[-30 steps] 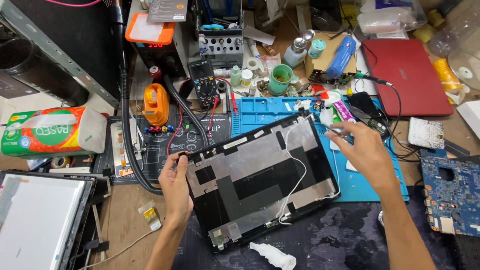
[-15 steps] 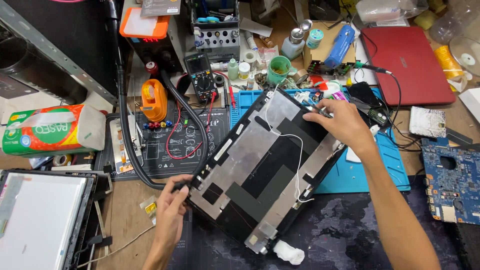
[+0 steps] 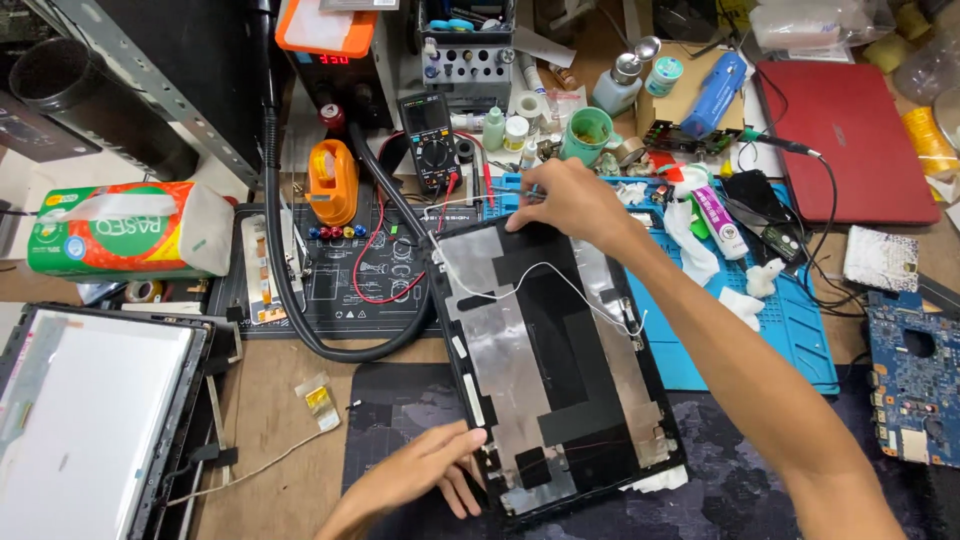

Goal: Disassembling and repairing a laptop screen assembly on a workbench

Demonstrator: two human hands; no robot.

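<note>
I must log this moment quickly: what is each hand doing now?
Left hand: open, fingers resting on the near edge of the laptop lid.
Right hand: closed on the lid's far edge; whether it pinches something small cannot be told.

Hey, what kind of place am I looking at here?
Most likely an electronics repair bench: a bare laptop lid panel lies under both hands, with a multimeter, a loose blue circuit board and a red laptop around it.

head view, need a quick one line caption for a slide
Both hands steady a laptop lid panel on a cluttered repair bench: left hand at its near corner, right hand at its far edge.
</note>
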